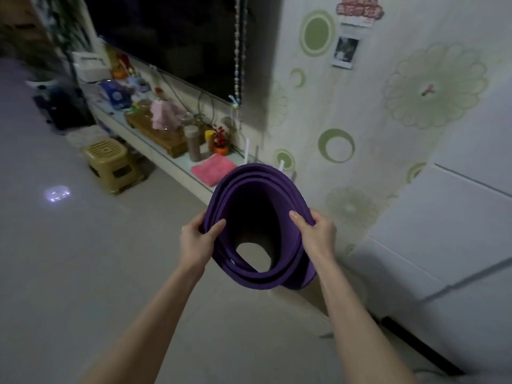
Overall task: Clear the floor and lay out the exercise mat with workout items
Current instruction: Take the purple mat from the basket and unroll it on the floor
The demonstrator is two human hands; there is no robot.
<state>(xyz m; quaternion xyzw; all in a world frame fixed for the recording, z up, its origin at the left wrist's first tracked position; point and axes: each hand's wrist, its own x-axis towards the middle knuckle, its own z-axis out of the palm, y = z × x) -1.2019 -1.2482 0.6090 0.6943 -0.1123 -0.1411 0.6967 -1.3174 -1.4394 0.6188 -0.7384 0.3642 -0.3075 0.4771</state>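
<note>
Between both hands [257,239], gripped at its rim, the rolled purple mat [257,275].

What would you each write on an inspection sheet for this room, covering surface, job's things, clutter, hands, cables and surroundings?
Surface: pale floor, with a spot of light reflected on it.
Job's things: purple exercise mat, loosely rolled, seen end-on, not yet laid out; other workout items: nothing seen.
Clutter: yellow plastic stool on the floor beside the low shelf; the shelf carries jars, a pink cloth and other small items.
Hands: left hand and right hand each grip the roll's rim, on opposite sides.
Cables: thin cables hang behind the shelf, below the television.
Surroundings: wallpapered wall with green circles and a photo.
</note>
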